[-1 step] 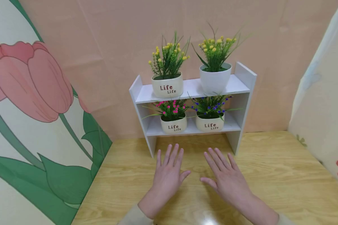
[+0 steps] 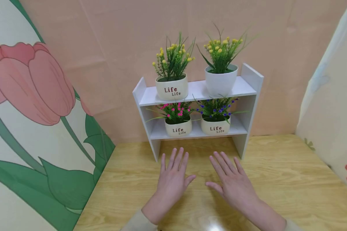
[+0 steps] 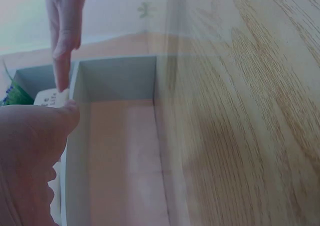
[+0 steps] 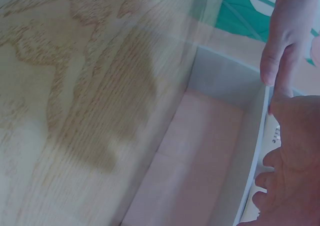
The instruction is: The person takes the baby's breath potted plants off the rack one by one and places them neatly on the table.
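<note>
No visible change — left hand [image 2: 173, 183] and right hand [image 2: 236, 186] are apart, straight-fingered, gripping nothing, before the shelf [image 2: 252, 75] — so its pots [image 2: 172, 84] [image 2: 221, 82] [image 2: 178, 128] [image 2: 215, 128] stand untouched.

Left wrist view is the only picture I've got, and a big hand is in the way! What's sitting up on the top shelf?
Observer: On the top shelf stand a cream pot and a white pot, both with yellow flowers.
Operator: Ooh, pretty! Is the left hand grabbing anything? I can't see all of it.
Observer: No. The head view shows the left hand with its fingers straight and apart, holding nothing.
</note>
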Tool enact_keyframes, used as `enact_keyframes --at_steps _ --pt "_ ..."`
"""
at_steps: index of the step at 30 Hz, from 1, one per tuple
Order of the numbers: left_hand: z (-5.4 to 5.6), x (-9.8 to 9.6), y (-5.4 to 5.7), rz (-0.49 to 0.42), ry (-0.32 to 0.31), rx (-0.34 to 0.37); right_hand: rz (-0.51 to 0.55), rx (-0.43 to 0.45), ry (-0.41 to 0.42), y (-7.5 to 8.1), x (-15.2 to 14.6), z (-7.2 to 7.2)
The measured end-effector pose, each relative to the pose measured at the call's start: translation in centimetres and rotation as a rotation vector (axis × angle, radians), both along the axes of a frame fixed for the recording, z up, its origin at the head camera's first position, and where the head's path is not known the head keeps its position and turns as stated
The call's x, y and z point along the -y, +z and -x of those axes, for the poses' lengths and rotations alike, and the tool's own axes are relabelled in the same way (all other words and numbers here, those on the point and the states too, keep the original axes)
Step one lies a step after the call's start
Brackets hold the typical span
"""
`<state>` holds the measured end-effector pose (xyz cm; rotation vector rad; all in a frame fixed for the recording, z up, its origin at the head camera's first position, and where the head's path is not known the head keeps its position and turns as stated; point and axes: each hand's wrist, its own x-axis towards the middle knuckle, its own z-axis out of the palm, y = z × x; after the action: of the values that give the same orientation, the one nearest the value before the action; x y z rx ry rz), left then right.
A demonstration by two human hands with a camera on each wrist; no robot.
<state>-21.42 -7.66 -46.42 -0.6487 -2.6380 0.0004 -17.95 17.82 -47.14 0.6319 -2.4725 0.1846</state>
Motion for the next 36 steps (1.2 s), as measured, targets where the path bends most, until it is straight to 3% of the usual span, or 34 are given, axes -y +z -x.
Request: enact_keyframes --at_steps 13,20,36 --pt "0.0 0.3 0.2 -0.014 -0.002 0.004 0.007 0.022 0.005 0.5 0.2 0.1" --pt "0.1 0.6 0.6 -0.035 -0.016 -0.015 0.021 -0.008 0.018 0.8 0.2 0.4" --pt "0.0 1.7 3.1 -0.089 -0.016 -0.043 0.012 -0.023 0.042 3.7 0.5 0.4"
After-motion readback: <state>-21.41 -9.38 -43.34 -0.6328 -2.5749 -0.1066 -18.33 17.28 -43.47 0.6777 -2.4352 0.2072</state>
